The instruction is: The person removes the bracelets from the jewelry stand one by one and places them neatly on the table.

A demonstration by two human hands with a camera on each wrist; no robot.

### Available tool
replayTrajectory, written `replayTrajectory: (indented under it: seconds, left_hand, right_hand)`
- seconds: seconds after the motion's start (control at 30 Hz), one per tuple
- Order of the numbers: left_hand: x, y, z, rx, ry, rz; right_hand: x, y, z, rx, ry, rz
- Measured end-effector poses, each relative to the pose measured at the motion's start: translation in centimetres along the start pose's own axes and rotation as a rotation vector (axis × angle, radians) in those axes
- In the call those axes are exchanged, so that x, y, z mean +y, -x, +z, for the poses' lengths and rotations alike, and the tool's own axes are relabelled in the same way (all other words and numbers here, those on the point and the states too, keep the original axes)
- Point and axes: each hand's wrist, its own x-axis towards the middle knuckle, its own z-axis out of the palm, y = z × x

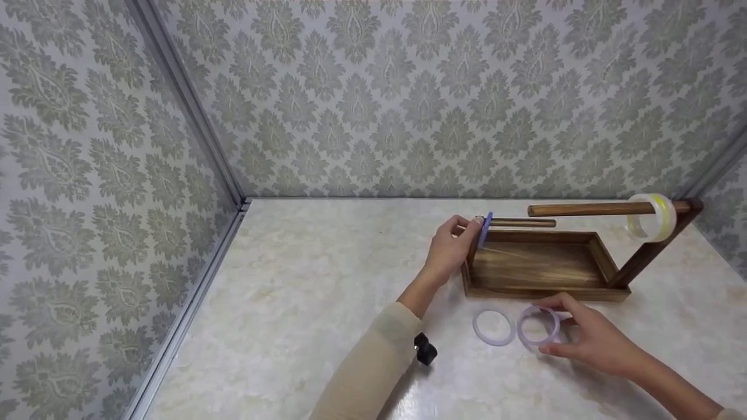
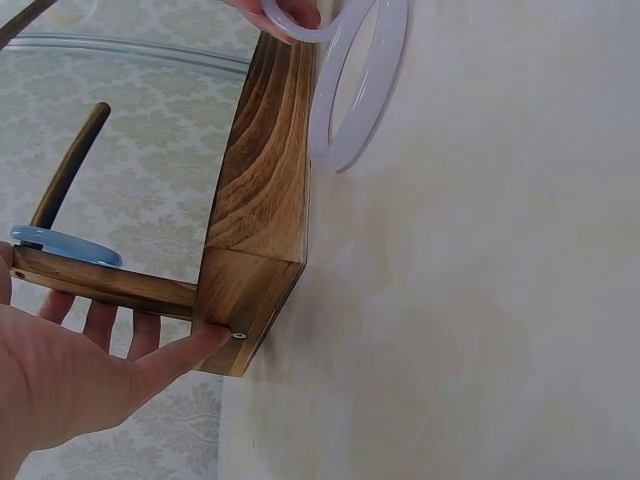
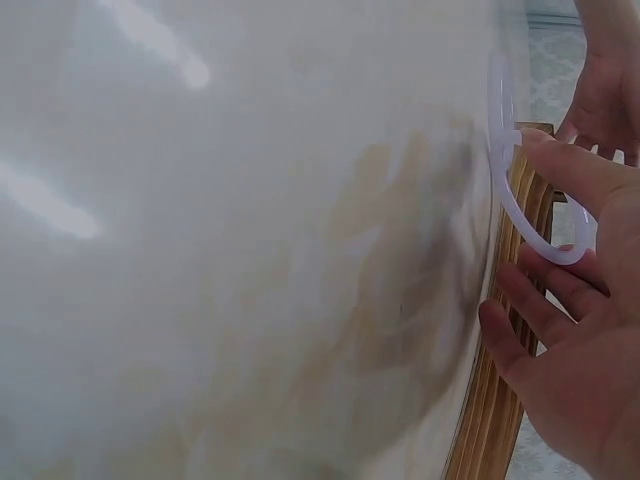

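Observation:
My left hand (image 1: 448,249) holds the short left post of a wooden bangle stand (image 1: 543,294), its thumb beside the blue bangle (image 1: 484,230) that hangs on the lower rod. In the left wrist view, one finger lies against the end of the stand's tray. My right hand (image 1: 595,338) pinches a lavender bangle (image 1: 538,344) between thumb and fingers, just in front of the tray. Flat on the table, to the left of that bangle, lies a second lavender bangle (image 1: 493,343).
A taller post at the stand's right carries an upper rod (image 1: 583,209). White and yellow-striped bangles (image 1: 664,219) hang there near the post. A small black object (image 1: 425,350) shows beside the left sleeve. Patterned walls (image 1: 362,105) border the table behind and at the sides.

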Motion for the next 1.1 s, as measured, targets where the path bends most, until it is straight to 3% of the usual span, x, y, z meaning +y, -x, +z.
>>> replayTrajectory:
  seconds: [0.33, 0.6, 1.1]
  left_hand:
    - [0.2, 0.1, 0.1, -0.017, 0.040, 0.018]
    - [0.1, 0.3, 0.0, -0.003, 0.013, 0.001]
    - [-0.1, 0.6, -0.1, 0.012, -0.003, -0.001]
  right_hand:
    - [0.7, 0.3, 0.0, 0.038, 0.030, -0.040]
    - [1.0, 0.7, 0.5, 0.003, 0.065, -0.010]
    - [1.5, 0.6, 1.1, 0.022, 0.087, 0.007]
